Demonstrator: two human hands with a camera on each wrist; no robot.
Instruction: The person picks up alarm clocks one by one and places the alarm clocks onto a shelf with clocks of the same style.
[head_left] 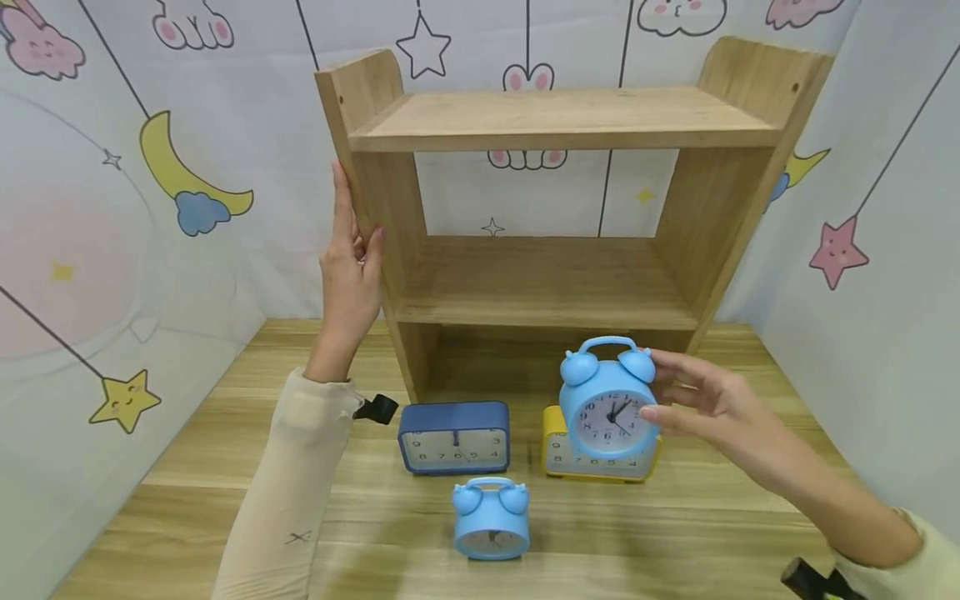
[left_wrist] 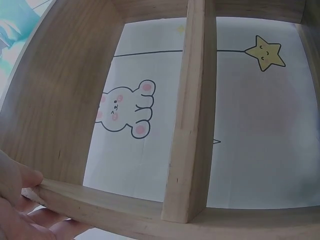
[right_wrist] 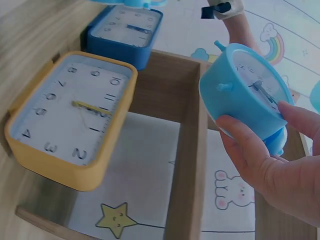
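Observation:
My right hand [head_left: 712,404] holds a light-blue twin-bell alarm clock [head_left: 611,423] by its side, in front of the shelf's lower right part. In the right wrist view, thumb and fingers pinch the round case, raised off the table. My left hand [head_left: 348,279] grips the left side panel of a wooden shelf [head_left: 555,279], thumb on its front edge and fingers along the outside. Behind the held clock, a yellow rectangular clock [right_wrist: 72,107] stands partly hidden. A dark-blue rectangular clock [head_left: 453,437] stands left of it, and a smaller light-blue alarm clock [head_left: 491,521] is nearer me.
The shelf has a top board [head_left: 562,117] and a middle board below it, with upright side panels. It stands at the back of the wood-grain table [head_left: 210,500]. Cartoon-printed white cloth walls [head_left: 75,275] enclose the back and both sides.

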